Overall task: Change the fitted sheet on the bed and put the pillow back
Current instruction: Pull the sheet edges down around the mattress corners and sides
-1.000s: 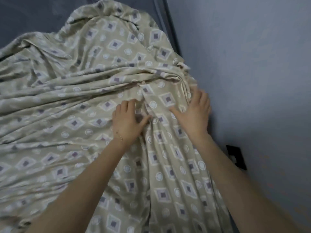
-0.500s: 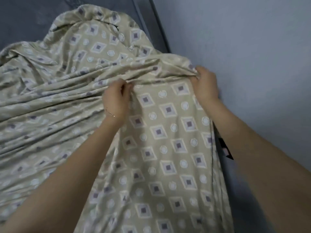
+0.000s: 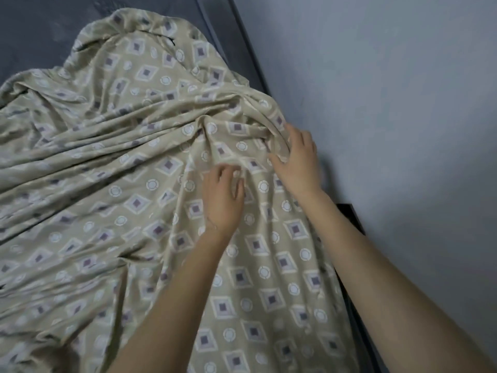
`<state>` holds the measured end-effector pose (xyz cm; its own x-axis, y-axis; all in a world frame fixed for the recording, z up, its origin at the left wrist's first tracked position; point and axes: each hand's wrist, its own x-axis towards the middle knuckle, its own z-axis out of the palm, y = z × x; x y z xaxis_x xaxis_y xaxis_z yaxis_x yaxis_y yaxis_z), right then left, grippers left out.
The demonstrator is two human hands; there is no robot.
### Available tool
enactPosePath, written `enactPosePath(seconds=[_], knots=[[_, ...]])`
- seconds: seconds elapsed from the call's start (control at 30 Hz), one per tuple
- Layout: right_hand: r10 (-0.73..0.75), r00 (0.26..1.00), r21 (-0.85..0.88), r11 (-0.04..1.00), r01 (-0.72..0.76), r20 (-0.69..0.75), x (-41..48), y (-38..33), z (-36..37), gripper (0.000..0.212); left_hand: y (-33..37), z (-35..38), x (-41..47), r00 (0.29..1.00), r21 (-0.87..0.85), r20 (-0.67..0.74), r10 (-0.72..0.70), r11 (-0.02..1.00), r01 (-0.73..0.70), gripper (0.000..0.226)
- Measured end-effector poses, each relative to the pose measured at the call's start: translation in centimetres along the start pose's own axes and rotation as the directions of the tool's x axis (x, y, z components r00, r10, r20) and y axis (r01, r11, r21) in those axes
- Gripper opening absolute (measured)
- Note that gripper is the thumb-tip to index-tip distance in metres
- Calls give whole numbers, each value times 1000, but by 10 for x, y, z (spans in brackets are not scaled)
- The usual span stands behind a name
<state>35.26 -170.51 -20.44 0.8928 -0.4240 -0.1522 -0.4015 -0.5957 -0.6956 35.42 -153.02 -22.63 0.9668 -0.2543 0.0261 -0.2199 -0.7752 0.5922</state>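
The fitted sheet [image 3: 139, 205], beige with a diamond and circle print, lies crumpled over the bed, and its far end leaves the dark mattress [image 3: 48, 36] bare. My left hand [image 3: 223, 197] sits mid-sheet with its fingers curled into a pucker of the fabric. My right hand [image 3: 298, 162] lies beside it at the wall-side edge. Its fingers are fairly straight over a thick fold and its thumb is spread toward the left hand. No pillow is in view.
A grey wall [image 3: 390, 103] runs close along the right side of the bed. The dark bed edge [image 3: 242, 49] follows it. A black object [image 3: 349, 214] shows in the narrow gap between bed and wall.
Both hands had lifted a fold of the sheet further up the bed. They have since come back toward me and lowered onto the fabric, and the fold now lies bunched ahead of them.
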Motion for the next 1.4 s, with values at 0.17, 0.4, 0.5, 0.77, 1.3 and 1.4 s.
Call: enactPosePath(seconds=[0.17,0.4,0.5,0.77,1.3,1.4], knots=[[427,870,50,891,-451,245,-122,66,-2,69,21,5,-120,958,-13,285,-30,999,35,42],[595,753,-48,792,-608,281,-279,122,-12,31,22,26,-183,895,208,440,70,962,-177,12],[523,844,-4,850,-526,120,-292,127,-11,33,37,31,-173,879,141,476,-33,989,-39,13],[679,688,266,734,-625,-258,-275,165,-58,36,110,44,-196,874,-345,486,22,923,168,13],[402,907,12,914,-406,126,-381,171,-40,31,59,35,-365,834,138,549,56,978,-157,17],[383,917,36,921,-389,111,-393,181,-52,29,74,42,-371,837,216,547,0,966,-141,13]])
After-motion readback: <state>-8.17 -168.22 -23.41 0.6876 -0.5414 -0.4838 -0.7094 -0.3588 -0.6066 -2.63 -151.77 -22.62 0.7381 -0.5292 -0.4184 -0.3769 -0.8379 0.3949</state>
